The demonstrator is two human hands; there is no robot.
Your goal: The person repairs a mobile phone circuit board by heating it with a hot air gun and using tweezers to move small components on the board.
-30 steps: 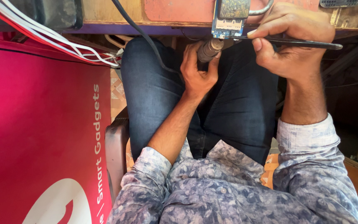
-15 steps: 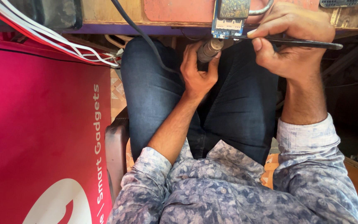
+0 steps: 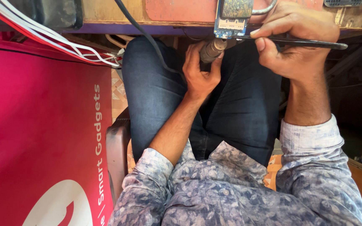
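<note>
A: Circuit board (image 3: 232,16), small and blue, is seated at the near edge of the table (image 3: 118,12), overhanging the lap. Metal shield can on its upper part, pale label strip below, connector at the bottom edge.

B: Grip state?

A: Left hand (image 3: 200,73) is wrapped shut around the grey barrel of a nozzle tool (image 3: 212,49), tip angled up at the board's lower edge. Right hand (image 3: 292,39) is pinched closed on black tweezers (image 3: 298,42), held level, tips touching or just beside the board's bottom edge; contact can't be confirmed from this view.

B: How is the step best done?

A: Judgement only: the nozzle is best kept steady and close to the connector end, not swept over the label. Tweezers are best kept light, no prying until the part is free. Right wrist could be braced on the table edge.

B: Hazards?

A: Black cable (image 3: 147,37) runs from the table past the left knee; snagging is to be avoided. Red and white wires (image 3: 59,42) lie well apart at the left.
</note>
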